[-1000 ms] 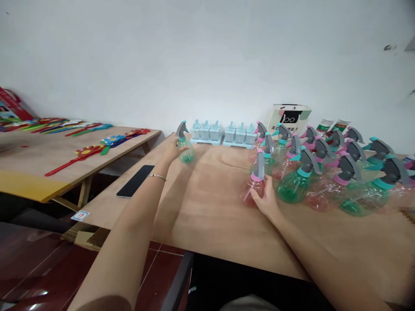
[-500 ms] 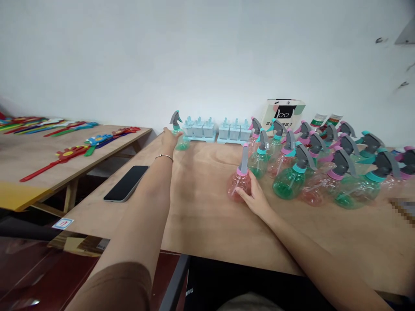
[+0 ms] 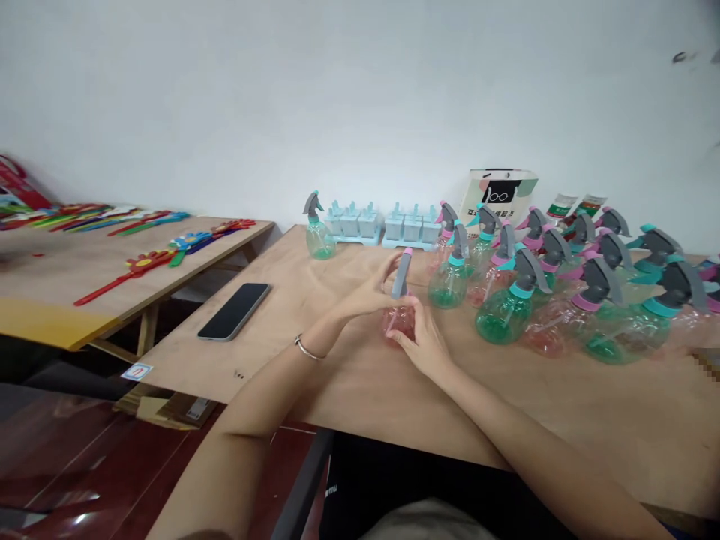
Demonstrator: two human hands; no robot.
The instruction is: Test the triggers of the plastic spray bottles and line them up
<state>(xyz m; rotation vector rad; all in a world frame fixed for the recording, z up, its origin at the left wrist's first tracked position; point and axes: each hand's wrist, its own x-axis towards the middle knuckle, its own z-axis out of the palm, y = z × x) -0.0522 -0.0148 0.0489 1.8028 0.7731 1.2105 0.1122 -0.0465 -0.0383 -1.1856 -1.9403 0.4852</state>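
A pink spray bottle [image 3: 398, 318] with a grey and pink trigger head stands upright on the wooden table in front of me. My right hand [image 3: 428, 343] grips its round body from the right, thumb across the front. From the left, my left hand [image 3: 368, 295] closes around the bottle's neck, just below the trigger head; some of its fingers are hidden behind the bottle. A green spray bottle [image 3: 320, 240] with a grey and teal head stands by itself at the back left. To the right of my hands, several more green and pink spray bottles [image 3: 502, 319] are grouped together.
Light blue popsicle moulds [image 3: 357, 225] sit along the wall. Behind the bottles is a paper bag [image 3: 500, 199]. A phone [image 3: 235, 311] lies on the left part of the table [image 3: 360, 375]. Colourful hand-shaped clappers [image 3: 149, 262] lie on another table.
My left hand has let go of the green spray bottle at the back left and come to the pink bottle's neck. The pink bottle and my right hand have shifted slightly left in view.
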